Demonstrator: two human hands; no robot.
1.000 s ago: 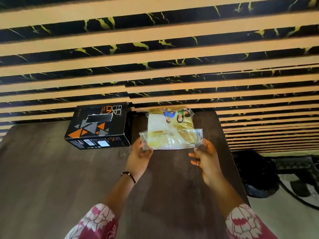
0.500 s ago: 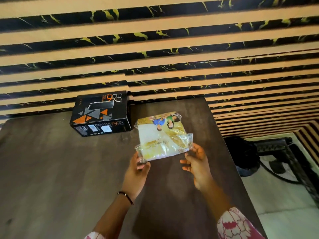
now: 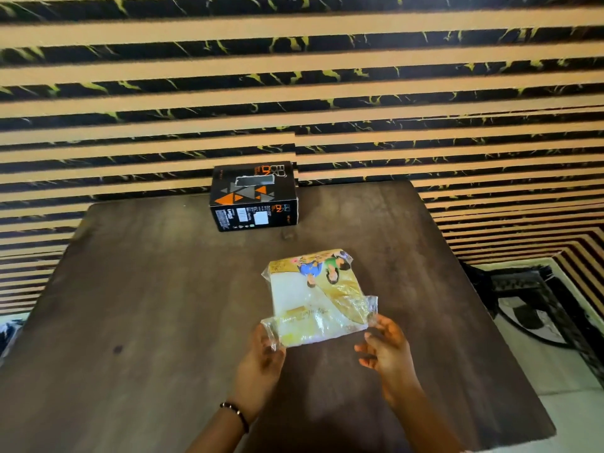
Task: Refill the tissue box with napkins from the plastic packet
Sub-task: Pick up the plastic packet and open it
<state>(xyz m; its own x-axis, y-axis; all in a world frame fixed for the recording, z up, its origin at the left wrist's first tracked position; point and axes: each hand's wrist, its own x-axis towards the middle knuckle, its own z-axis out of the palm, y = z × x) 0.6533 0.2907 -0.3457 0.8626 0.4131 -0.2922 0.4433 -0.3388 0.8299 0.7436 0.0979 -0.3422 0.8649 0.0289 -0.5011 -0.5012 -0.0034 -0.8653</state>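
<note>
A clear plastic packet (image 3: 315, 297) of white napkins, printed in yellow with small figures, lies in the middle of the dark wooden table (image 3: 147, 305). My left hand (image 3: 263, 358) pinches the packet's near left corner. My right hand (image 3: 385, 349) touches its near right corner with fingers spread; whether it grips the plastic is unclear. The black tissue box (image 3: 254, 196) with orange and grey triangles stands at the table's far edge against the wall, its top slot facing up, well beyond the packet.
A striped tan and black wall (image 3: 294, 93) rises right behind the table. The table's right edge drops to a pale floor with a dark patterned object (image 3: 536, 308) beside it.
The packet and both hands have come nearer to me, away from the box and the far edge. The view has tilted and shows more of the table.
</note>
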